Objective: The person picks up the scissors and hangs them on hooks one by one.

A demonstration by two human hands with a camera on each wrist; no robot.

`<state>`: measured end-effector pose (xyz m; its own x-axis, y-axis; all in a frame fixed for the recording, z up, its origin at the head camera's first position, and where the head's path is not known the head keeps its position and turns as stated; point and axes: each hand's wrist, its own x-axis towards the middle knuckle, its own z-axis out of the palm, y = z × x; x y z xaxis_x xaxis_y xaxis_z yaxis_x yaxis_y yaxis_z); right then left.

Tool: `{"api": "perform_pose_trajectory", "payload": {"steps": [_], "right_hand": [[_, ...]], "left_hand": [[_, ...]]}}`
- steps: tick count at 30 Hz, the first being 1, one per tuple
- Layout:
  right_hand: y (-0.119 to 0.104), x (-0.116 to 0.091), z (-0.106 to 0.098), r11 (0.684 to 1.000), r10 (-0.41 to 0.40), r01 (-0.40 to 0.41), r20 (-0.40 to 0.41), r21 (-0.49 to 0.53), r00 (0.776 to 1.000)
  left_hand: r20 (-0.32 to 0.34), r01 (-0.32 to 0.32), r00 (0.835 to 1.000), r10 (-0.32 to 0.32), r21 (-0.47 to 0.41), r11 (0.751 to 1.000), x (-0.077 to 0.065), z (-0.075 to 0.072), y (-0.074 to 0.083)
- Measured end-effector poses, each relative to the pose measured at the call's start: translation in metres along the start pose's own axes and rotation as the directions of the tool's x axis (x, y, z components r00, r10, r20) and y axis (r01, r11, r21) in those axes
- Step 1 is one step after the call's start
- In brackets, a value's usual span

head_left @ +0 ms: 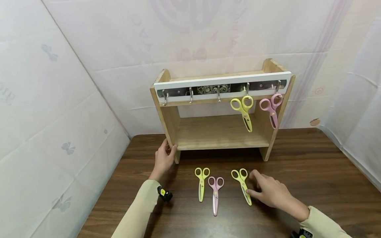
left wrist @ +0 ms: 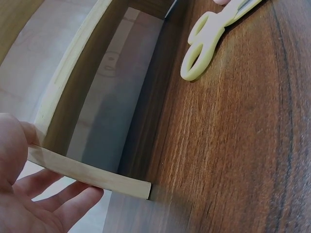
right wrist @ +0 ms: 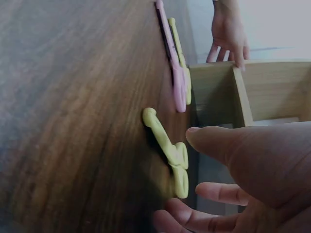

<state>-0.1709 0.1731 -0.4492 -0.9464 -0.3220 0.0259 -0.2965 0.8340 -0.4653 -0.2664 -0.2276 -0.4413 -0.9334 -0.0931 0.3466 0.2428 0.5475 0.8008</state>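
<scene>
Toward the lower right of the head view, the right hand (head_left: 272,191) reaches over the tabletop (head_left: 315,158) beside the nearest yellow scissors (head_left: 243,185), its thumb and fingers parted. These scissors lie flat, handles toward the wooden rack (head_left: 223,132); at lower centre lie the pink scissors (head_left: 215,195) and the other yellow scissors (head_left: 201,183). Higher up, the hung yellow scissors (head_left: 245,116) and hung pink scissors (head_left: 272,113) dangle from the two rightmost hooks of the white rail (head_left: 223,80); the three other hooks carry none. At centre left, the left hand (head_left: 162,161) holds the side panel (head_left: 162,119) near its foot. The step in hand seems to be picking up the nearest yellow scissors.

At lower left of the left wrist view, the left thumb rests at the shelf's front edge, with the fingers behind the panel, apparently bracing the rack. Scissor handles show at upper centre.

From the lower right of the right wrist view, the right thumb and fingers stand spread, apparently just short of the nearest yellow scissors at centre. The next move likely calls for lowering the hand slightly and pinching them, while the left hand steadies the rack.
</scene>
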Motion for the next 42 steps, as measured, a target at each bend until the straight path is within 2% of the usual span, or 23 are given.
{"api": "perform_pose_trajectory", "payload": {"steps": [8, 14, 25, 32, 42], "right_hand": [[0.0, -0.003, 0.01, 0.997, 0.021, -0.022, -0.007, -0.072, 1.0], [-0.001, -0.003, 0.015, 0.997, 0.024, -0.023, 0.023, -0.071, 0.999], [-0.002, -0.006, 0.011, 0.994, -0.071, 0.075, 0.048, -0.079, 0.996], [0.011, -0.008, 0.002, 0.989, -0.138, 0.141, 0.06, -0.048, 0.989], [0.029, -0.003, -0.005, 0.992, -0.118, 0.12, 0.058, -0.027, 0.991]], "left_hand": [[-0.004, -0.003, 1.0, 0.003, 0.0, 1.0, -0.001, 0.0, 0.0], [-0.009, -0.012, 1.0, 0.012, 0.006, 1.0, -0.001, 0.0, 0.0], [-0.013, -0.003, 1.0, 0.004, 0.009, 1.0, -0.001, 0.0, 0.0], [-0.007, -0.003, 1.0, 0.003, 0.006, 1.0, -0.001, 0.0, 0.0], [-0.01, -0.009, 1.0, 0.009, 0.005, 1.0, -0.001, 0.0, 0.0]]}}
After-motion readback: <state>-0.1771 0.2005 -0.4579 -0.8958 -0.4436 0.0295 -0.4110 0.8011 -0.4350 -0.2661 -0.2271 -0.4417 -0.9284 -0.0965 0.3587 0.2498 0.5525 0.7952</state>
